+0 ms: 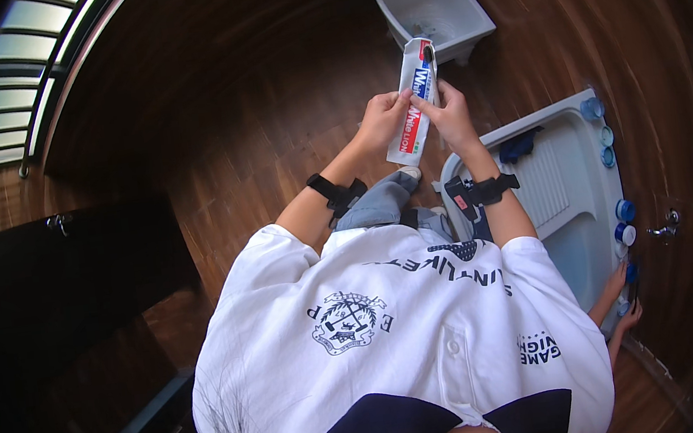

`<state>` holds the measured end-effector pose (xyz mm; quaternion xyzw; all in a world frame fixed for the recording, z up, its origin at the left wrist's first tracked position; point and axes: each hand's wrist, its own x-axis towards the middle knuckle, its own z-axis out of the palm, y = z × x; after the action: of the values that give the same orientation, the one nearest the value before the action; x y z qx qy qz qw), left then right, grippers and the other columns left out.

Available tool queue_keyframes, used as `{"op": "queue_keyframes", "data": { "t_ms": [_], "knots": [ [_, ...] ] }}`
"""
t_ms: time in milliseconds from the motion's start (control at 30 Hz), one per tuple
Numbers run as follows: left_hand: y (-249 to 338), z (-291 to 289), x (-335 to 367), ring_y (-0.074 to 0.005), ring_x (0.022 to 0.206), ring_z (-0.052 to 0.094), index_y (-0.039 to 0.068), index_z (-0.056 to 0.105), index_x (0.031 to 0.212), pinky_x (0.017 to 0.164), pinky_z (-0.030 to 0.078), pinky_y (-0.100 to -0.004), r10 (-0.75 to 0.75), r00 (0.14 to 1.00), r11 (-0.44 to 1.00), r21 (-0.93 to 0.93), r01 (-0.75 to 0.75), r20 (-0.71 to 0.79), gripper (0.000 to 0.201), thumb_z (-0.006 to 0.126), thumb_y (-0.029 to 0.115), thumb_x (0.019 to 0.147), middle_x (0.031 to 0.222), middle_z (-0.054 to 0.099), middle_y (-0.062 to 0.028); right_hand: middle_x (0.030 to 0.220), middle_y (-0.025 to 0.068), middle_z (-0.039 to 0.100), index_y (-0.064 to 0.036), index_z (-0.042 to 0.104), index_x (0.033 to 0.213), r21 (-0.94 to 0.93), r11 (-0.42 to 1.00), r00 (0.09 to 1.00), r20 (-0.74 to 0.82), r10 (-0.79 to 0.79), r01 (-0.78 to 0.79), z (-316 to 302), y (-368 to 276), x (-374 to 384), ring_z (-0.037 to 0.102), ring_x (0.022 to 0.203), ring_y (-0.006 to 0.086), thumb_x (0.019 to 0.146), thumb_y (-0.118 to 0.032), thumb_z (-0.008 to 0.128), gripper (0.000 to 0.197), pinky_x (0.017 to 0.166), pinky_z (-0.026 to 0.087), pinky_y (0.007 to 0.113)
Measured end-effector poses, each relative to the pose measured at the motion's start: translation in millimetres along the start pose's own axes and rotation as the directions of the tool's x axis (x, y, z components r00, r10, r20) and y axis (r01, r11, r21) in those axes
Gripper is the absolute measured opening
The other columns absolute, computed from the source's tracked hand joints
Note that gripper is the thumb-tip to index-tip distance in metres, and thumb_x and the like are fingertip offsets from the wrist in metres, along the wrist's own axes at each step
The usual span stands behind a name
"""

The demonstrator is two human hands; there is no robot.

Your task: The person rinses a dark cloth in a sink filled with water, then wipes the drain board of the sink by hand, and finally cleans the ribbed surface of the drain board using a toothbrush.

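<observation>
Between my two hands is a long, flat white toothpaste packet (411,134) with red and blue print, held out in front of me and tilted slightly. My left hand (383,120) pinches its left edge near the middle. The thumb and fingers of my right hand (452,115) close on the opposite edge. A narrow dark thing shows along the packet's upper right side; I cannot make out what it is. Both wrists wear black straps with small devices.
At the right stands a white laundry sink (590,219) with a ribbed washboard and a dark cloth (520,146). Several blue-capped containers (625,233) line its edge, where another person's hands (622,309) reach. Ahead is a white basin (474,24); a tap (665,222) is on the right wall.
</observation>
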<state>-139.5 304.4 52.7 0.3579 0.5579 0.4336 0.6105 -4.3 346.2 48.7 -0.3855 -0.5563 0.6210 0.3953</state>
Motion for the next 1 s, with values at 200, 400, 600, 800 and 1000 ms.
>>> {"op": "queue_keyframes", "data": {
  "t_ms": [200, 400, 600, 800, 1000],
  "knots": [
    [12.7, -12.7, -5.5, -0.0068, 0.069, 0.055, -0.001, 0.055, 0.090, 0.061, 0.047, -0.0221, 0.029, 0.994, 0.999, 0.012, -0.031, 0.103, 0.034, 0.043, 0.030, 0.091, 0.080, 0.059, -0.0031, 0.071, 0.0024, 0.061, 0.0030, 0.059, 0.083, 0.034, 0.995, 0.989, 0.114, 0.092, -0.096, 0.0, -1.1, 11.0, 0.053, 0.064, 0.0057, 0.083, -0.015, 0.056, 0.019, 0.056, 0.043, 0.022],
    [17.3, -11.3, -10.2, -0.0096, 0.063, 0.056, -0.003, 0.056, 0.090, 0.059, 0.047, -0.0238, 0.242, 0.969, 0.965, 0.120, -0.235, -0.048, 0.027, 0.047, 0.023, 0.089, 0.073, 0.060, -0.0059, 0.067, 0.0017, 0.059, 0.0015, 0.059, 0.081, 0.038, 0.998, 0.985, 0.167, 0.036, -0.043, 7.4, -13.0, 9.3, 0.050, 0.062, 0.0038, 0.084, -0.018, 0.055, 0.020, 0.055, 0.041, 0.021],
    [29.8, -16.5, -10.3, -0.0083, 0.064, 0.055, 0.000, 0.053, 0.091, 0.060, 0.046, -0.0229, 0.410, 0.912, 0.854, 0.347, -0.387, 0.007, 0.024, 0.045, 0.022, 0.090, 0.071, 0.058, -0.0038, 0.065, 0.0024, 0.057, 0.0003, 0.056, 0.078, -0.092, 0.965, 0.968, 0.054, -0.243, 0.247, 12.0, -30.4, 8.4, 0.049, 0.059, 0.0040, 0.079, -0.011, 0.061, 0.012, 0.054, 0.041, 0.021],
    [44.6, -12.3, -22.2, -0.0107, 0.063, 0.055, -0.001, 0.054, 0.093, 0.059, 0.045, -0.0263, 0.574, 0.819, 0.764, 0.351, -0.542, 0.014, 0.021, 0.044, 0.017, 0.089, 0.071, 0.059, -0.0098, 0.062, 0.0025, 0.056, -0.0005, 0.058, 0.080, -0.072, 0.950, 0.944, 0.156, -0.289, 0.303, 9.0, -41.2, 12.4, 0.046, 0.056, 0.0043, 0.080, -0.012, 0.060, 0.012, 0.051, 0.038, 0.021],
    [53.9, -25.3, -26.6, -0.0089, 0.069, 0.055, 0.000, 0.057, 0.095, 0.062, 0.045, -0.0251, 0.425, 0.902, 0.885, 0.176, -0.431, 0.074, 0.024, 0.048, 0.021, 0.088, 0.078, 0.061, -0.0057, 0.062, 0.0061, 0.057, 0.0009, 0.058, 0.082, -0.162, 0.909, 0.903, 0.273, -0.332, 0.383, 5.5, -57.5, 18.1, 0.048, 0.053, 0.0074, 0.080, -0.010, 0.058, 0.011, 0.049, 0.037, 0.022]
  ]
}}
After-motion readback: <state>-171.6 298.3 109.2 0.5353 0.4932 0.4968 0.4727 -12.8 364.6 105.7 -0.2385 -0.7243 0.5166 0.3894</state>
